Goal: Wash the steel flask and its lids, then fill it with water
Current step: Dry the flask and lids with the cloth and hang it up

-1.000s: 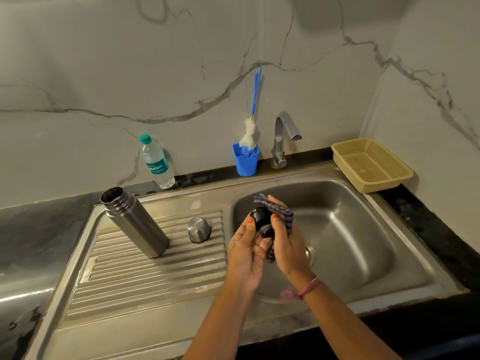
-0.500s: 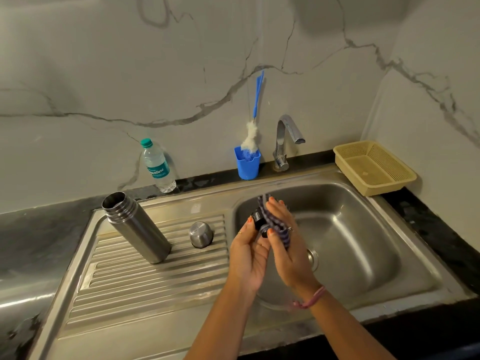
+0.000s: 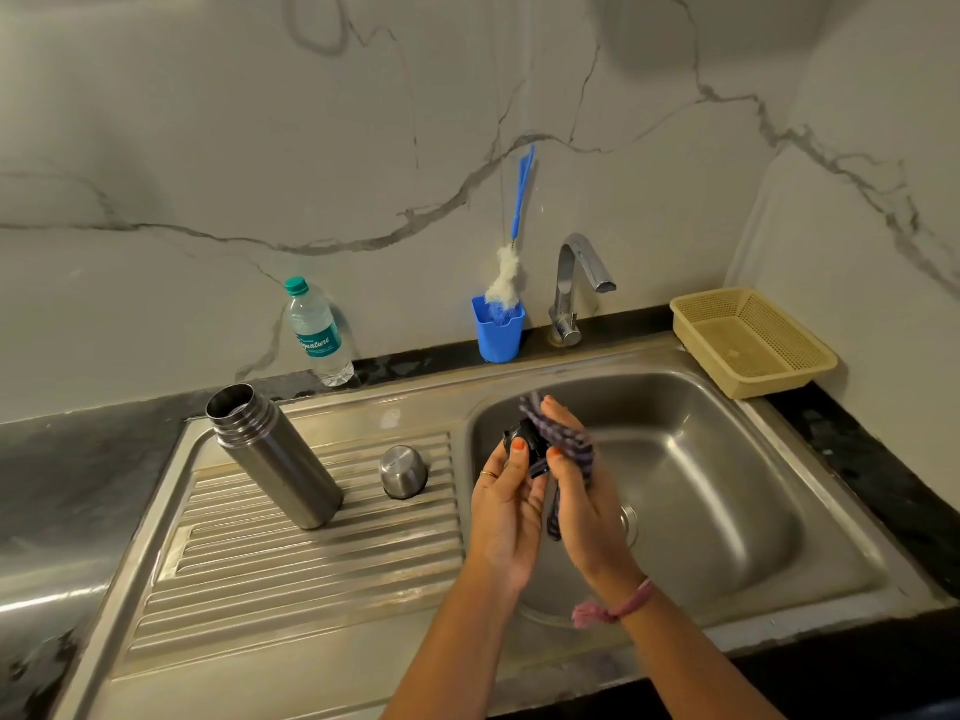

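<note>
The open steel flask [image 3: 275,457] stands upright on the ribbed drainboard [image 3: 311,553], left of the basin. Its steel cup lid [image 3: 403,470] sits upside down on the drainboard a little to the right. Over the left part of the sink basin [image 3: 727,491], my left hand [image 3: 506,511] grips a small black inner lid [image 3: 524,444]. My right hand [image 3: 582,511] holds a purple striped cloth [image 3: 569,441] pressed against that lid; one end of the cloth hangs down between my palms.
At the back stand a plastic water bottle [image 3: 317,335], a blue cup [image 3: 497,335] with a bottle brush [image 3: 511,262], and the tap [image 3: 574,283], which is not running. A beige plastic basket [image 3: 753,343] sits at the back right corner. Black counter surrounds the sink.
My hands have stayed over the basin, and my right hand has shifted the cloth round the black lid. The view has tilted a little, so everything sits lower in the frame.
</note>
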`<state>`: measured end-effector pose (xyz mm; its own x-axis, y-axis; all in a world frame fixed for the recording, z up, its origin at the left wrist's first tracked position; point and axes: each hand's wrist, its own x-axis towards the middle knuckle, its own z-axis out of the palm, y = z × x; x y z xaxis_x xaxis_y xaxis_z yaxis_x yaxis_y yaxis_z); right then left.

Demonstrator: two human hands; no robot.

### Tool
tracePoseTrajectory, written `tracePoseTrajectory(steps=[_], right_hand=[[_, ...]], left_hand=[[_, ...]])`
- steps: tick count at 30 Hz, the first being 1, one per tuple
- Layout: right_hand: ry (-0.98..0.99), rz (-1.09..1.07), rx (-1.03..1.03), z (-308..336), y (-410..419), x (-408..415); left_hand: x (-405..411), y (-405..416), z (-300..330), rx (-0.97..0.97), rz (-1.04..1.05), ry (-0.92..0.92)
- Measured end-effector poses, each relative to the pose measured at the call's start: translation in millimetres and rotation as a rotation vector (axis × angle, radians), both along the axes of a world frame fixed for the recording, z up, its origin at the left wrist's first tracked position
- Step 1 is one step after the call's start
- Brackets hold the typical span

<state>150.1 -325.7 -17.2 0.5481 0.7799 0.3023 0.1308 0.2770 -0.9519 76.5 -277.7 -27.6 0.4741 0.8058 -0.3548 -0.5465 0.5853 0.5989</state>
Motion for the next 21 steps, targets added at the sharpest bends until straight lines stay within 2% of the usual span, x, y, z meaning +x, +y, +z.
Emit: tracePoseTrajectory(steps=[3, 8, 12, 15, 19, 21], right_hand=[[-0.124, 0.027, 0.01, -4, -2, 4], [0.011, 0.045, 0.027, 7, -1, 8], [-0.158, 0.061, 0.001, 2, 0, 9], [-0.018, 0.109, -0.013, 3, 2, 14], [-0.077, 0.124, -0.032, -1, 0, 6], [0.02, 0.142, -0.033, -2, 2, 8]], left_hand=[[-4, 0, 2, -0.004, -0.03, -0.07], [-3, -1, 8, 0.029, -0.049, -0.135], [-4, 0, 8, 0.028, -0.067, -0.149], [-1, -2, 6, 0.012, -0.045, -0.084], [1, -2, 14, 0.085, -0.052, -0.011], [0, -2, 17, 0.112, -0.071, -0.02]])
